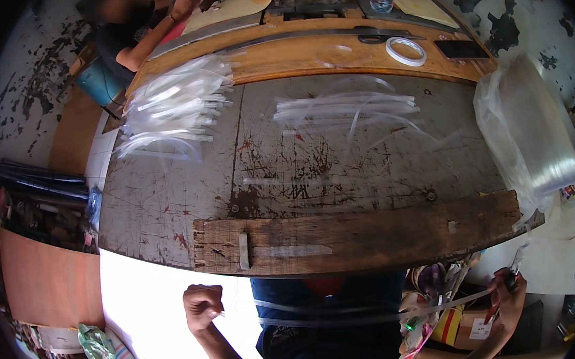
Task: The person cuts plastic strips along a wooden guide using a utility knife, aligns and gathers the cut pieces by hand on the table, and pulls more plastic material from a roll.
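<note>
My left hand (202,305) is closed in a fist below the table's near edge, gripping the end of a clear plastic strip. That strip (350,320) stretches across in front of my body toward my right hand (511,300). The fingers of my right hand are wrapped round what looks like a cutter knife (492,313), with a red part below and a thin pale piece above. The strip's other end reaches these fingers; whether they pinch it is hard to see. A large roll of clear plastic strip (535,126), partly wrapped in film, stands at the table's right end.
A worn wooden board (378,232) lies along the near edge of the scratched grey table (169,203). Cut clear strips lie in a left pile (178,98) and a middle pile (348,109). Behind them are white tape (406,52), a phone (461,50) and a seated person (120,25).
</note>
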Motion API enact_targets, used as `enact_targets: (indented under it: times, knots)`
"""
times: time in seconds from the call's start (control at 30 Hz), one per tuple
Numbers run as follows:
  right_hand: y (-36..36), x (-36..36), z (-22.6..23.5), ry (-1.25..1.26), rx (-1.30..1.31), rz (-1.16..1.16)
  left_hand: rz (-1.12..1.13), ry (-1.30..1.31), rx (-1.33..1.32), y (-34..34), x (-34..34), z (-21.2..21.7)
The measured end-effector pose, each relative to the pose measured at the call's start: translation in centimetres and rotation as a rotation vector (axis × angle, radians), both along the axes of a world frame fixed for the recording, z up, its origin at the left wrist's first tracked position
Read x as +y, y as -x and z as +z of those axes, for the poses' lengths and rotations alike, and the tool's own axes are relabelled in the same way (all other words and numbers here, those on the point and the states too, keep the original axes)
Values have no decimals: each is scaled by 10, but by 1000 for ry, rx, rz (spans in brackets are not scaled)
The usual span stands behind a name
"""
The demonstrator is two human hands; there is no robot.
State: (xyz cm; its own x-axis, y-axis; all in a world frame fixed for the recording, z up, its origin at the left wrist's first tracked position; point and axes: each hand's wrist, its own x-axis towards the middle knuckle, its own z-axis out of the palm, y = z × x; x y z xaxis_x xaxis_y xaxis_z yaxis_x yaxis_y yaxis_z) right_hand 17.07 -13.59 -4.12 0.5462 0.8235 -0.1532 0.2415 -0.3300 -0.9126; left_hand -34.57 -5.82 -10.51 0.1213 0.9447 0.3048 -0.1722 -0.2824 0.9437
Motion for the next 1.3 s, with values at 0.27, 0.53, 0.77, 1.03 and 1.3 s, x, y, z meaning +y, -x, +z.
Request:
enact_targets:
  times: [0.27, 0.53, 0.77, 1.03, 1.3]
  knots:
    - [60, -1, -2, 398, -748, 198, -442, 49, 544, -93, 14, 18]
    - [166, 68, 18, -15, 144, 1020, -532, -200, 647, -150, 16, 42]
    - [138, 65, -1, 209, -19, 1084, -494, 52, 405, -138, 18, 37]
    - [129, 61, -6, 418, -176, 1260, -572, -74, 475, -161, 19, 31]
    - [28, 40, -1, 386, -226, 553, -661, 21, 410, -96, 31, 16]
